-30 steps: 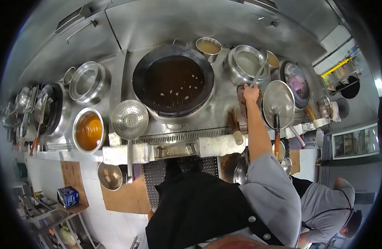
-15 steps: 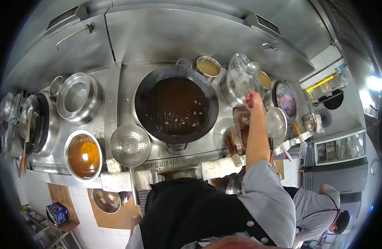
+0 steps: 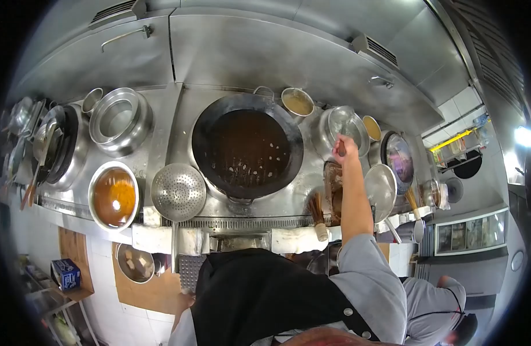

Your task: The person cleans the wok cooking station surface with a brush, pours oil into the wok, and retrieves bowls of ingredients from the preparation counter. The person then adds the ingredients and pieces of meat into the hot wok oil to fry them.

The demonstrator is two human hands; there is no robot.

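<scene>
My right hand [image 3: 346, 148] is closed around the brown handle of a ladle [image 3: 341, 137], with the arm stretched forward. The ladle's bowl end is over or in the steel pot [image 3: 318, 138] behind the hand; I cannot make out its exact depth. To the left of that pot stands a large black wok [image 3: 199, 150] with dark brown liquid and small pale bits in it. My left hand [image 3: 186, 301] hangs low beside the black apron, partly hidden, and its fingers do not show clearly.
A perforated skimmer [image 3: 179, 190] lies left of the wok, beside a bowl of orange-brown liquid [image 3: 137, 199]. A bamboo brush [image 3: 317, 213] and a steel strainer [image 3: 381, 193] lie near my right arm. At the lower right, another person [image 3: 432, 305] bends over.
The ladle has come down from above the pot to its mouth, and my right hand has drawn slightly back. The clear splash or film over the pot no longer shows. The view has shifted slightly.
</scene>
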